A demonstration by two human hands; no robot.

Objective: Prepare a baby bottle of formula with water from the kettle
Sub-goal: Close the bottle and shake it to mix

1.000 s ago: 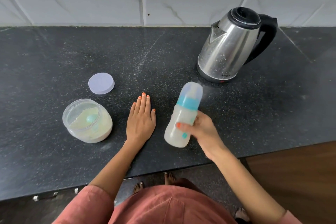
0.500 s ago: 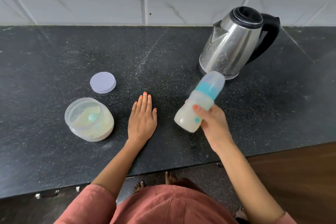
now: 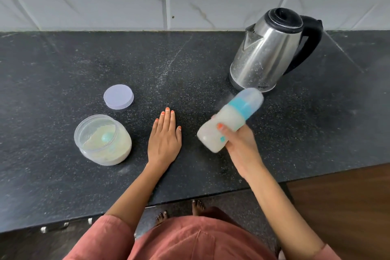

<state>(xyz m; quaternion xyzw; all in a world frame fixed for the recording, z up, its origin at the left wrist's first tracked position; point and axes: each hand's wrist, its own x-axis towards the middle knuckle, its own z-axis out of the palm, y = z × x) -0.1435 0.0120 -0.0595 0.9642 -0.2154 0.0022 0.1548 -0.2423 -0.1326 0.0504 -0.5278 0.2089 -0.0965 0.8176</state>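
A dark speckled stone table (image 3: 63, 69) runs under a white tiled wall. The steel kettle (image 3: 266, 53) stands at 1 o'clock, the open formula tub (image 3: 103, 139) at 10 o'clock, and the tub's loose lid (image 3: 118, 96) just beyond it.

The right hand (image 3: 242, 143) grips the capped baby bottle (image 3: 230, 120) low on its body, thumb (image 3: 220, 127) across the front, in the air just in front of the kettle's base.

A second ago the bottle stood nearly upright with its cap toward 12 o'clock. It has since swung over in stages and now leans hard, cap toward 2 o'clock and slightly blurred. The body looks evenly milky.

The left hand (image 3: 164, 137) has not moved: it rests flat on the table between tub and bottle, fingers (image 3: 167, 118) straight and holding nothing.

This swinging looks like shaking to mix, so water and powder are likely already in. What probably remains is finishing the shake, setting the bottle down and closing the tub.
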